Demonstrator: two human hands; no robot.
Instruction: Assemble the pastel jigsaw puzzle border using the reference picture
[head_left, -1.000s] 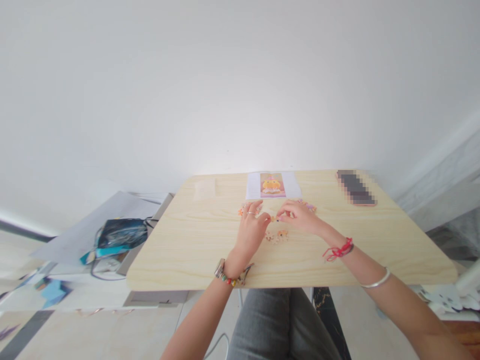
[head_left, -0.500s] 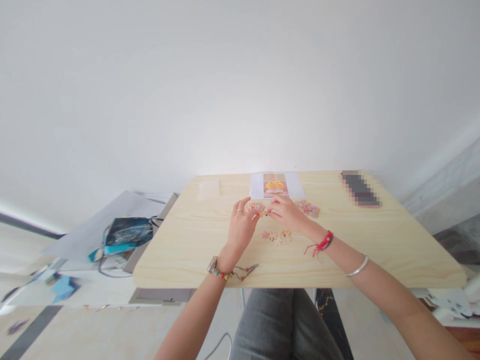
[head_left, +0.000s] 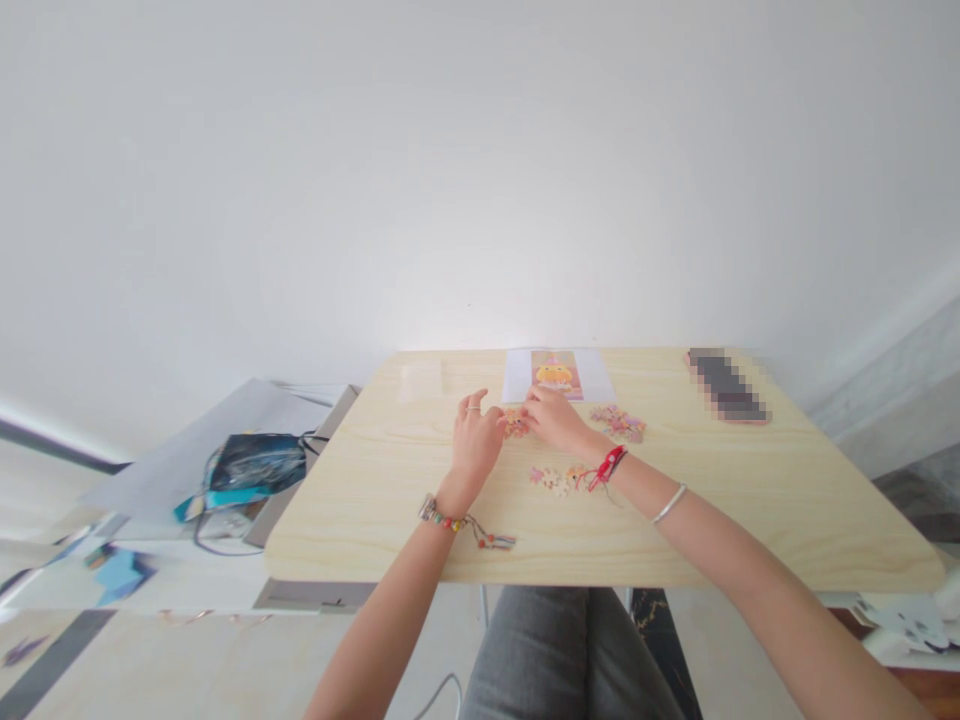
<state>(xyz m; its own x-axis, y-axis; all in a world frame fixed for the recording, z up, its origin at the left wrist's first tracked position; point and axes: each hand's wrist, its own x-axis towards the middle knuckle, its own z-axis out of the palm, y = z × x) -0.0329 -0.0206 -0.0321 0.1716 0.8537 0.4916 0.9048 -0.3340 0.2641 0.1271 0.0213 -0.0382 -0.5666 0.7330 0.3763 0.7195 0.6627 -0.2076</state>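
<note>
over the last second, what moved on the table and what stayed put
Both hands, left hand and right hand, slid away from the person to the puzzle cluster by the picture card. The loose pieces, the far cluster and the phone stayed.

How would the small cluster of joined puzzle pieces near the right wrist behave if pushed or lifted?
The joined puzzle pieces lie flat on the smooth table, so they would probably slide, not roll. They look thin and small, likely light. Lifted by one edge, the cluster may sag or come apart.
</note>
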